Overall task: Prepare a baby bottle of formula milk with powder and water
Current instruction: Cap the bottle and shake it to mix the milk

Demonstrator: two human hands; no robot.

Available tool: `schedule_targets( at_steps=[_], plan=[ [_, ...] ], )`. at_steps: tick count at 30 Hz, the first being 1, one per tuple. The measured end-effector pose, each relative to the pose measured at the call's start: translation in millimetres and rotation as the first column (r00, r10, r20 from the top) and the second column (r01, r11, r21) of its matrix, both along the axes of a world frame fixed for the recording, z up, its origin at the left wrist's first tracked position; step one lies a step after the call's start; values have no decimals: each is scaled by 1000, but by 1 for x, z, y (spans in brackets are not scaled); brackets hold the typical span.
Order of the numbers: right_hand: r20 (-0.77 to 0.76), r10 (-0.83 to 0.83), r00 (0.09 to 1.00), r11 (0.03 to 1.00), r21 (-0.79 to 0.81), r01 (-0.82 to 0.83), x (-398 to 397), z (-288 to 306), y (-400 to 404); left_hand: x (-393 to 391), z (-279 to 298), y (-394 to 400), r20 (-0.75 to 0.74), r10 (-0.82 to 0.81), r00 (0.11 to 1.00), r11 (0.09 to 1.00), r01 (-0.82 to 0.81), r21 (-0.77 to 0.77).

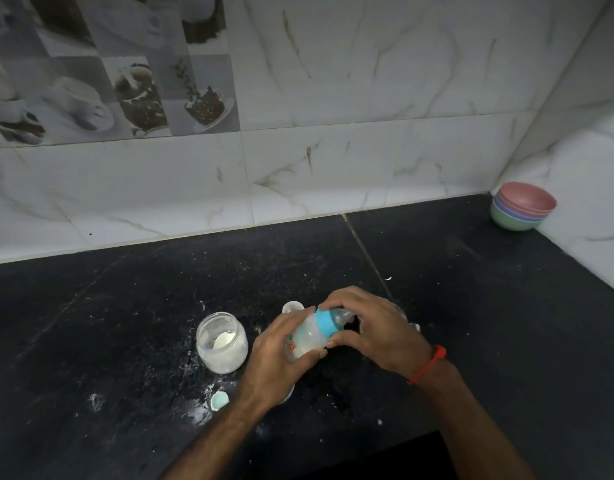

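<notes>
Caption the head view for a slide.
Both hands hold a tilted baby bottle by its blue collar, beside an open powder jar.

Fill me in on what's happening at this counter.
A person is making up a baby bottle over a black counter. The left hand grips the tilted bottle's body, which holds some milky liquid; the right hand is at the blue collar and teat. An open glass jar of white powder stands to the left, with powder spilled around it. Stacked bowls sit in the far corner.
</notes>
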State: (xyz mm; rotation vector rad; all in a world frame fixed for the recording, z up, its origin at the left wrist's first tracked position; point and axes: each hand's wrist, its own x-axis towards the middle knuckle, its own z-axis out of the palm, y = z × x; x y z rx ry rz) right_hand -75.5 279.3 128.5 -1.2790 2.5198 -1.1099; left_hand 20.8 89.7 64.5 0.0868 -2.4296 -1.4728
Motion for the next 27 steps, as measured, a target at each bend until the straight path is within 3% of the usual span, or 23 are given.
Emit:
schedule_targets(
  at_steps=[3, 5, 8, 10, 11, 13, 15, 18, 22, 27],
  plan=[
    [-9, 40, 999, 998, 54, -40, 4, 9, 4, -3, 4, 4, -4, -52, 999, 997, 51, -54],
    [18, -25, 1000, 990, 139, 22, 6, 19, 4, -2, 5, 6, -3, -66, 998, 997, 66, -40],
    [-142, -234, 962, 893, 361, 271, 10, 25, -5, 0, 2, 12, 13, -93, 996, 996, 93, -4],
    [-247, -343, 906, 834, 364, 415, 11, 22, -9, 1, 0, 20, 17, -81, 997, 997, 81, 14],
    [-202, -395, 896, 842, 312, 441, 9, 22, -8, 0, 0, 23, 23, -60, 998, 998, 59, 32],
    [42, -411, 911, 904, 148, 401, 4, 23, 2, -2, 2, 25, 61, -14, 998, 993, 7, 115],
    [251, -230, 940, 969, -30, 246, -1, 22, 14, -6, 4, 23, 114, -9, 993, 974, -18, 227],
    [434, 12, 901, 991, -123, 45, -1, 10, 19, -9, 6, 17, 150, -85, 985, 940, 30, 340],
    [476, -84, 875, 937, -261, 232, 0, -3, 10, -13, 10, 19, 126, -114, 986, 923, 57, 382],
    [605, -110, 789, 875, -318, 366, 1, -3, -5, -16, 11, 25, 107, -153, 982, 887, 89, 453]
  ],
)
